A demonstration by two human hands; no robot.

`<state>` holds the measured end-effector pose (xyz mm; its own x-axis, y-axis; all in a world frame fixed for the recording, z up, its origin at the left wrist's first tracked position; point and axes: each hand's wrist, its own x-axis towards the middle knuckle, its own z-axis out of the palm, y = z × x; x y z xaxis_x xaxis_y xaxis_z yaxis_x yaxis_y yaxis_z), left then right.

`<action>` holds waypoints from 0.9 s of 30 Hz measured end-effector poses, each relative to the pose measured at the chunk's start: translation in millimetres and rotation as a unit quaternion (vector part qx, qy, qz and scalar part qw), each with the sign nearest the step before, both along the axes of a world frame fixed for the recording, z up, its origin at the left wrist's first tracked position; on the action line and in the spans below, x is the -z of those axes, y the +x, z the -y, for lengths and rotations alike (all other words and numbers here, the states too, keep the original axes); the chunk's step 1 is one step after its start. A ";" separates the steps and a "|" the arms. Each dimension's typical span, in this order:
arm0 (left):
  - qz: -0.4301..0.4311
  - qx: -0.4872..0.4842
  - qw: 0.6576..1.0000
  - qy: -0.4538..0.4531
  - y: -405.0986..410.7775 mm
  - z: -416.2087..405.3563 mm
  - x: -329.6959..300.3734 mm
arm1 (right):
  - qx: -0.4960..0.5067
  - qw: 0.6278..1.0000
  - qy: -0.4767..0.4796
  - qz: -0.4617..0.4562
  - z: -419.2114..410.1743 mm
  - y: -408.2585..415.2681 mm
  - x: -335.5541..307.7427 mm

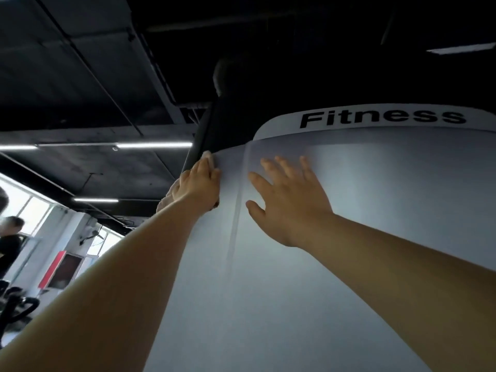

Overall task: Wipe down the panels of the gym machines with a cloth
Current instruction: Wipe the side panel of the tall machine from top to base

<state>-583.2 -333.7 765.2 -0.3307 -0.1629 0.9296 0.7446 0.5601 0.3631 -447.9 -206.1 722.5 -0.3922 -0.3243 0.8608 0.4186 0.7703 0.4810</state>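
Note:
A tall white machine panel fills the right and middle of the head view, with the black word "Fitness" across its top band. My left hand is at the panel's upper left edge and presses a pale cloth against it; bits of the cloth show above the fingertips and below the palm. My right hand lies flat on the panel's face just right of a vertical seam, fingers straight and spread. The fingers of my left hand are mostly hidden behind the hand's back.
A dark frame post rises just left of the panel's top. Overhead is a black ceiling with strip lights. A person in dark clothes stands at the far left by bright windows, with black gym gear below.

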 end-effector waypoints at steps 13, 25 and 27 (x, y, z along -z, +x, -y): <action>0.041 0.022 0.998 0.034 -20.2 36.4 -33.7 | -0.004 1.000 0.015 -0.005 -3.7 -1.8 -0.4; 0.062 0.213 0.966 0.131 -20.7 28.9 -32.3 | 0.002 1.000 0.008 0.002 -1.2 -1.2 0.8; 0.062 0.220 0.964 0.138 -28.3 23.5 -34.5 | 0.003 1.000 0.007 0.001 -1.5 -2.5 0.4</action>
